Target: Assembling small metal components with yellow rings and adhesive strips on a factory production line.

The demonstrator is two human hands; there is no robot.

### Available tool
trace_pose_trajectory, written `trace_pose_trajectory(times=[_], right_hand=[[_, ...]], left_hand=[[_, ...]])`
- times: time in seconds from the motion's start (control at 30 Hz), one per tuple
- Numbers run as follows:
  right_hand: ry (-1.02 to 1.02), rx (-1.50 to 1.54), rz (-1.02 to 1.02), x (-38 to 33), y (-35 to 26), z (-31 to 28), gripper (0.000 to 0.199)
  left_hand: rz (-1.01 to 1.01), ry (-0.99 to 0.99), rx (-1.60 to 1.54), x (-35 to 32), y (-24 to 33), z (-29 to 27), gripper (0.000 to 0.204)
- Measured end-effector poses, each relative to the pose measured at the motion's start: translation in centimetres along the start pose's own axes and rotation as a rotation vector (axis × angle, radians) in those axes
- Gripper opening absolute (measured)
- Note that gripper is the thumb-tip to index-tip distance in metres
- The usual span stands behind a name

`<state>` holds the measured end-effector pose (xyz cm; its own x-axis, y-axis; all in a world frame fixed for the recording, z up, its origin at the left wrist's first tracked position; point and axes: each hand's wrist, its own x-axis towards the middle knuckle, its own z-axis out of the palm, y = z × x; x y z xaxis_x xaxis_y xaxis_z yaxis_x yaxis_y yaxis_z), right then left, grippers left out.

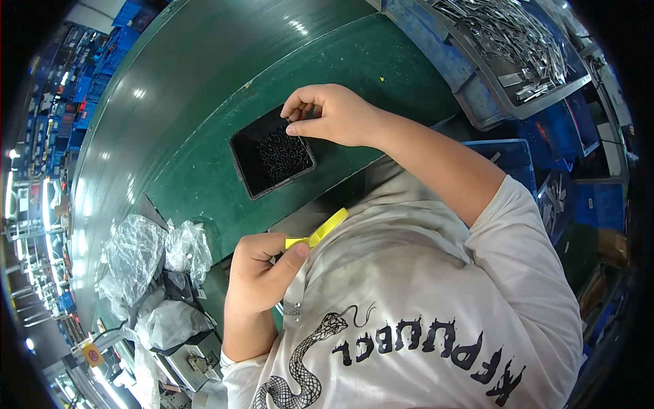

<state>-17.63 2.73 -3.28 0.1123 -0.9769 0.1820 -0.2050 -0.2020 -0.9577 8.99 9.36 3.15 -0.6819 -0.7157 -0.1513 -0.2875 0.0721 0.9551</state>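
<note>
At the far left, crumpled clear plastic bags (139,255) are piled at the edge of the green worktop (204,82), with a grey metal fixture (191,358) seen below them near the lower rim. Just right of the bags, the left hand (255,276) is held close to the body, its fingers curled and its thumb pressed against a yellow strip (320,232), which is pinched between thumb and forefinger and sticks out up and to the right, over the white shirt. Above and slightly right of that hand, a small black square tray (246,167) is set on the worktop; a heap of small dark screws (283,153) is seen inside it, gathered toward its right half. The right hand (330,116) is placed over the tray's upper right corner, its fingertips drawn together in a pinch above the screws; whether a screw is gripped between them cannot be told. The right forearm crosses the view from the lower right and covers part of the worktop behind the tray. Farther right, a blue bin (514,157) is partly hidden behind that arm, and at the upper right a grey tray (490,92) filled with shiny metal parts (518,34) is set well apart from both hands.
</note>
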Motion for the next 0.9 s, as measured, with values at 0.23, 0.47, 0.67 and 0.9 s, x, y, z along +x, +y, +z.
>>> trace_pose_trajectory(times=[0.23,0.47,0.67,0.9], right_hand=[[-0.014,0.131,-0.007,0.3,1.5,-0.1,0.02],[-0.043,0.049,0.026,0.6,0.9,-0.2,0.025],[-0.043,0.051,0.034,0.6,1.0,-0.4,0.028],[-0.034,-0.004,0.004,0.6,0.7,-0.2,0.027]], left_hand=[[-0.007,-0.01,-0.005,0.2,-0.2,-0.1,0.032],[-0.031,0.0,-0.028,0.3,0.3,0.2,0.032],[-0.089,-0.046,0.004,0.2,0.1,-0.4,0.025],[-0.073,-0.047,-0.011,0.4,0.3,-0.1,0.024]])
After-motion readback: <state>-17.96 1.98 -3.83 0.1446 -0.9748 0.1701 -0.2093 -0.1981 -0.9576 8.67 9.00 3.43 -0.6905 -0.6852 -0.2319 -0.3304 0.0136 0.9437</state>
